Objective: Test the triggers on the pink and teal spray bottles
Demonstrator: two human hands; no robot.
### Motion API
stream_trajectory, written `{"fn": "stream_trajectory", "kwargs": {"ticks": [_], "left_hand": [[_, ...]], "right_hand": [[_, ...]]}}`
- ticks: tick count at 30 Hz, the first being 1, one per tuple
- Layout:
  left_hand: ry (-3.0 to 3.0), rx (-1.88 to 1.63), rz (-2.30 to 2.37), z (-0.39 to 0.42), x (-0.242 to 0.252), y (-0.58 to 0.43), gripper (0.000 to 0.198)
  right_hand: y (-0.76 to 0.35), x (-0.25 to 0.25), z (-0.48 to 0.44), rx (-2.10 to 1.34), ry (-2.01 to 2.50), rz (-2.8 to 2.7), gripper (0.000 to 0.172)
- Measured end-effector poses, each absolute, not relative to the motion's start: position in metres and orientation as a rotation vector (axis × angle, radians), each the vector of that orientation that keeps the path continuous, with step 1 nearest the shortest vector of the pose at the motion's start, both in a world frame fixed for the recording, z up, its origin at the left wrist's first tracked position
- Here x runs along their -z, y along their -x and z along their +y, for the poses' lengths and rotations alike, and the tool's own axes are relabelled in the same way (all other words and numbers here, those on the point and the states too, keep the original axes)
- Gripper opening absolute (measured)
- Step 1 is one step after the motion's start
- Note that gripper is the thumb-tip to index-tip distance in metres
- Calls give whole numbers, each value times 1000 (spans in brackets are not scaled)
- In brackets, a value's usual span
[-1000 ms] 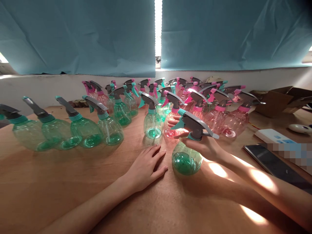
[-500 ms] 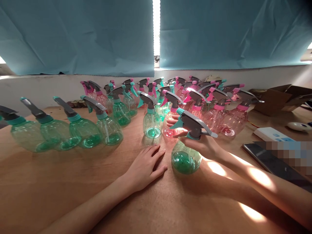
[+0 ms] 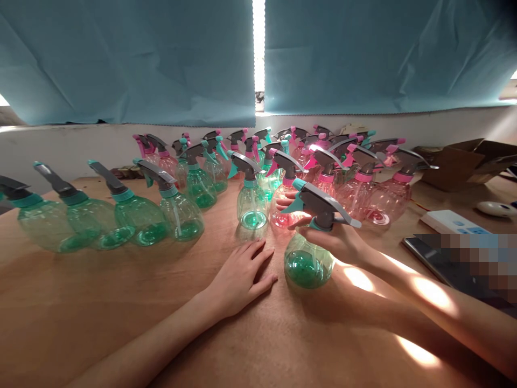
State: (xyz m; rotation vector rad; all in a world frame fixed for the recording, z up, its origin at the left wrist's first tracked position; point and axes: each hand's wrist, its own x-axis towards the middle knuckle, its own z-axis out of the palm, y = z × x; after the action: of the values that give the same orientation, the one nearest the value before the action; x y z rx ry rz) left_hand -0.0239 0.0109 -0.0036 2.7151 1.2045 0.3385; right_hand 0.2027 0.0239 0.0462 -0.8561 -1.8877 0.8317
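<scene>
My right hand [image 3: 338, 240] is wrapped around the neck of a green spray bottle [image 3: 309, 264] with a grey and teal trigger head [image 3: 321, 206]. The bottle stands on the wooden table [image 3: 121, 302], just right of centre. My left hand [image 3: 240, 277] lies flat on the table to the left of that bottle, fingers stretched out and holding nothing. Directly behind my hands stand another green spray bottle [image 3: 252, 205] and a pink spray bottle [image 3: 283, 207].
A row of green spray bottles [image 3: 100, 218] runs along the left. Several green and pink bottles crowd the back centre and right [image 3: 363, 188]. At the right lie a dark phone [image 3: 434, 261], a white box [image 3: 454, 222], a white mouse [image 3: 497, 209] and cardboard boxes [image 3: 464, 164]. Blue curtains hang behind.
Almost nothing has moved; the view shifted slightly. My right hand still holds the green bottle in the same spot and my left hand stays flat.
</scene>
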Motion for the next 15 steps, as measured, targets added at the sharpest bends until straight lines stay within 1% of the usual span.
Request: {"fn": "stream_trajectory", "kwargs": {"ticks": [6,15], "left_hand": [[-2725,-345,1195,11,5,24,48],[-2720,-366,1186,11,5,25,48]], "right_hand": [[-201,-45,25,-837,867,-1855,45],[-203,-50,25,-899,896,-1813,30]]}}
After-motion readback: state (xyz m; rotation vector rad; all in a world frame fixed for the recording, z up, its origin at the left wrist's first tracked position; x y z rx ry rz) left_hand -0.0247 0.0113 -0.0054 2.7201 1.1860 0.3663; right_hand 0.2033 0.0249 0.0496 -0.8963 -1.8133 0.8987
